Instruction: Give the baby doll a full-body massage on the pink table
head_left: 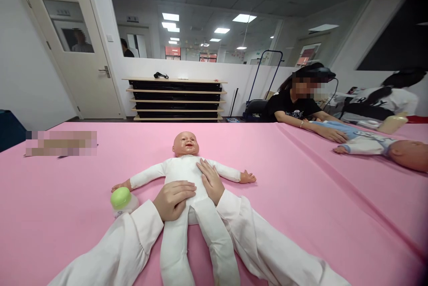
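A baby doll (pixel 183 168) with a white cloth body lies on its back on the pink-covered table, head away from me and arms spread. My left hand (pixel 174 199) rests flat across its lower belly, fingers stretched out and pointing right. On the right side of the doll's torso lies my right hand (pixel 211 180), its fingers extended up toward the chest. Neither hand grips anything. Beside the doll's hand on the left stands a small clear jar (pixel 123 201) with a green lid, close to my left sleeve.
Pink cloth (pixel 287 197) covers the table, with a raised fold on the right. A co-worker (pixel 297 99) there touches another doll (pixel 377 143) in blue and white clothes. A blurred-out item (pixel 61 143) lies at the far left. Behind the table is a stacked shelf unit (pixel 175 99).
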### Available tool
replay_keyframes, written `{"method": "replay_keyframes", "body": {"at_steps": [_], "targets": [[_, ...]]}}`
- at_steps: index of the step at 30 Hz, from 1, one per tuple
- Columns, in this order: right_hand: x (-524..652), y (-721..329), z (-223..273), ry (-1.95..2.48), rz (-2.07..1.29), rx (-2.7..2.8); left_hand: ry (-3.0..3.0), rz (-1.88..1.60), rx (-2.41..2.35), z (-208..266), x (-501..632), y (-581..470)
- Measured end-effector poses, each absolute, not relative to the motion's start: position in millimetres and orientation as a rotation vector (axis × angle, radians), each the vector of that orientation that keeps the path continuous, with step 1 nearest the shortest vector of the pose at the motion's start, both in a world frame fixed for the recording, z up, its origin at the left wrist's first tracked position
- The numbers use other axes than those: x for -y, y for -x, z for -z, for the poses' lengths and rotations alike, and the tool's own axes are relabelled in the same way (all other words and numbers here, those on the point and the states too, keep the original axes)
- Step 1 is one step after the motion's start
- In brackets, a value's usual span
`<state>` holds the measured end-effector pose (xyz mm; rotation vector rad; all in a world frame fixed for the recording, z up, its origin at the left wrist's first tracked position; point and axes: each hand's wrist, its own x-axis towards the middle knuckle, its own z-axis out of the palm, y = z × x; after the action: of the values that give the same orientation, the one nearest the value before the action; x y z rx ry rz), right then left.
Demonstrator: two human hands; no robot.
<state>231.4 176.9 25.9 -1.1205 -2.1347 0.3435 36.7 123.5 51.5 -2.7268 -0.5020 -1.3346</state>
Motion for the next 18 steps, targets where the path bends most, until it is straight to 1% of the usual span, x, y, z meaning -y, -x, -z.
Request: {"method": "replay_keyframes", "body": {"at_steps": [2,5,8,11,14,16,18], "targets": [[-176.4,-231.1,-24.6,1.103,-0.316,2.120,2.835,1.214,0.620,-54.1,-124.3,-36.1],[-174.8,-230.8,-23.4,1.050,-0.245,2.081,2.937,1.023,0.960,-57.1,-127.2,-35.4],[-171.8,-231.3,-25.7,0.949,-0.151,2.096,2.921,0.989,1.299,-56.0,-131.9,-36.1],[-166.0,-232.8,-32.6,0.791,-0.053,2.191,2.833,1.083,1.554,-50.0,-137.3,-37.3],[-157.6,-234.0,-41.4,0.556,0.035,2.330,2.677,1.268,1.765,-41.3,-142.6,-37.5],[-152.4,-233.9,-46.7,0.428,0.054,2.414,2.562,1.430,1.853,-35.7,-145.4,-37.1],[-149.4,-232.8,-50.4,0.392,0.028,2.484,2.497,1.560,1.860,-31.6,-146.9,-36.6]]}}
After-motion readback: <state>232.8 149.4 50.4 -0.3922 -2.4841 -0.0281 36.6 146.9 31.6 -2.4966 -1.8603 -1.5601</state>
